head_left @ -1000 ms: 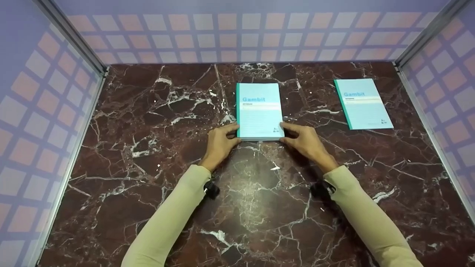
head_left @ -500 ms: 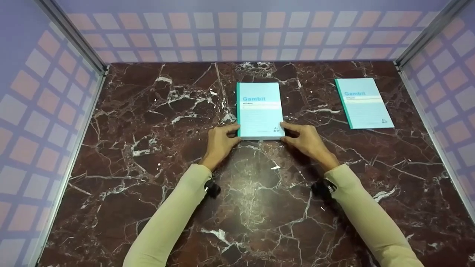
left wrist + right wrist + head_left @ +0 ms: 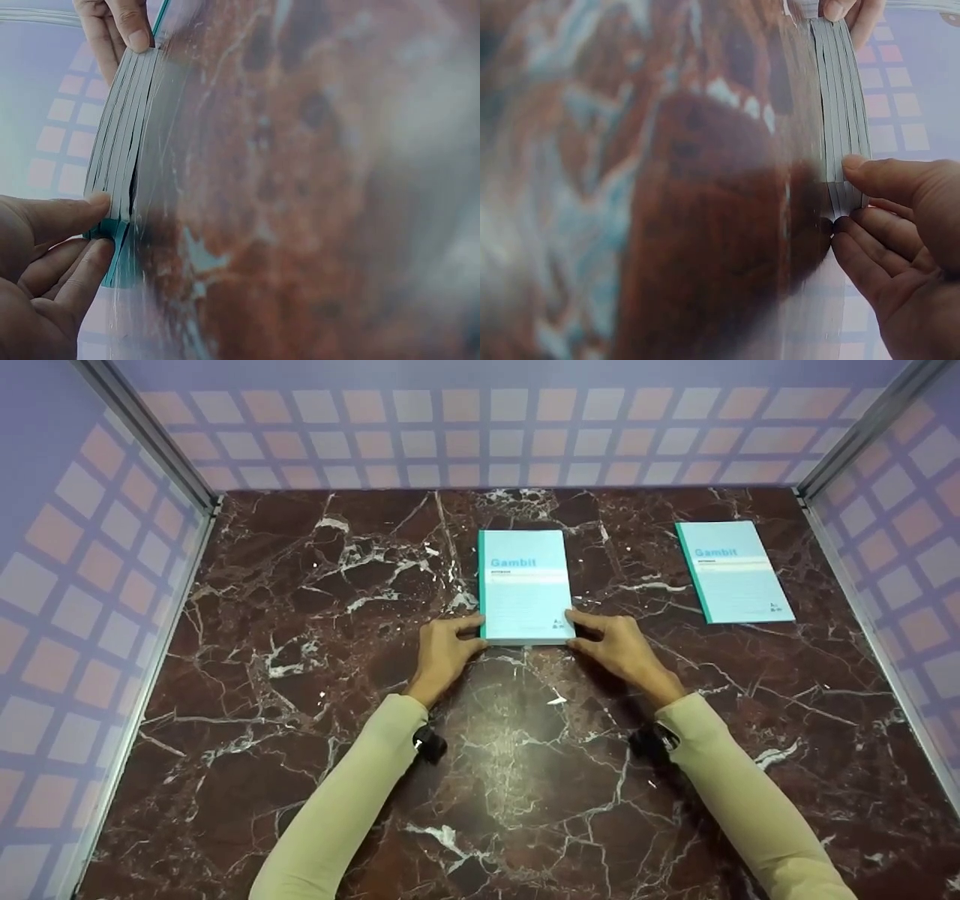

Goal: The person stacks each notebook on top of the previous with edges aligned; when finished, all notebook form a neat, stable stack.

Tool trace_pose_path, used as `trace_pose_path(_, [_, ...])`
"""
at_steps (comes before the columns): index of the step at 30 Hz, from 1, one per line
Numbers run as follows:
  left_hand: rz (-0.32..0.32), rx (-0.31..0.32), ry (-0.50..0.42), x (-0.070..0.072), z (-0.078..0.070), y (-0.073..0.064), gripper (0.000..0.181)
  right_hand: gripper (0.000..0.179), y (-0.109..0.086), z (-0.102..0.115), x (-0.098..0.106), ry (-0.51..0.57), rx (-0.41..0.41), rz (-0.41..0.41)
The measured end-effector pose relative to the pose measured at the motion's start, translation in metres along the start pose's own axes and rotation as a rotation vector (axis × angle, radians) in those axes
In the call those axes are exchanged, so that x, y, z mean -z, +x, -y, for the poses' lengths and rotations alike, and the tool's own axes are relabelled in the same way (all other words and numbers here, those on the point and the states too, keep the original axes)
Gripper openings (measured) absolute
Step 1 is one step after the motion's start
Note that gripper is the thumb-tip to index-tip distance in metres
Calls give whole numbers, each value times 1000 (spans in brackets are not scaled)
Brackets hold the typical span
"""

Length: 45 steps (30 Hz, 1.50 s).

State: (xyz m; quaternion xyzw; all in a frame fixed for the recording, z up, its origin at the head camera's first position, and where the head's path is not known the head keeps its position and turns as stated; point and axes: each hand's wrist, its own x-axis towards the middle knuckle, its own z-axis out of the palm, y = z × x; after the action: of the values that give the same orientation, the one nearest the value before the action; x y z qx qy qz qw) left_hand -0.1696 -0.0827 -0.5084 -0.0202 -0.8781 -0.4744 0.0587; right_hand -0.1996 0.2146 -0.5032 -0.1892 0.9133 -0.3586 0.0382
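Observation:
A stack of light-blue notebooks (image 3: 525, 592) with green spines lies flat on the table, "Gambit" printed on the top cover. In the left wrist view, the page edges of several notebooks (image 3: 120, 135) show one above another. My left hand (image 3: 446, 649) pinches the stack's near left corner, thumb on the front edge and fingers along the spine side. At the near right corner, my right hand (image 3: 619, 645) pinches in the same way, its thumb (image 3: 862, 169) against the page ends. One more notebook (image 3: 735, 572) of the same kind lies apart at the far right, slightly turned.
The table (image 3: 300, 795) is dark red-brown marble with white veins. Lilac walls with pink and white squares (image 3: 457, 435) close it in at the back and both sides. Metal posts (image 3: 150, 435) stand at the back corners.
Both hands stay at the corners of the stack. Nothing on the table has visibly moved apart from a tiny shift of the whole view.

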Motion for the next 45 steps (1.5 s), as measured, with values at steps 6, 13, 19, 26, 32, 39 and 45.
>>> trace_pose_path(6, [-20, -9, 8, 0, 1, 0, 35, 51, 0, 0, 0, 13, 46, 4])
trace_pose_path(13, [-23, 7, -26, -2, 2, -3, 34, 50, -1, -2, -1, 13, 60, 9])
trace_pose_path(19, [7, 10, -55, 1, -4, -4, 39, 53, -3, -4, 3, 16, 25, 3])
trace_pose_path(26, [-37, -77, -103, 3, -23, 3, 43, 59, -9, -18, 21, 77, -11, -18])
trace_pose_path(32, [-13, -106, -182, -11, -45, 13, 42, 58, -13, -34, 46, 74, -55, -53])
trace_pose_path(39, [55, -76, -293, -43, -69, 27, 42, 52, -17, -52, 77, 154, -98, -103])
trace_pose_path(45, [122, -104, -293, -72, -90, 38, 43, 55, -25, -70, 103, 211, -173, -131])
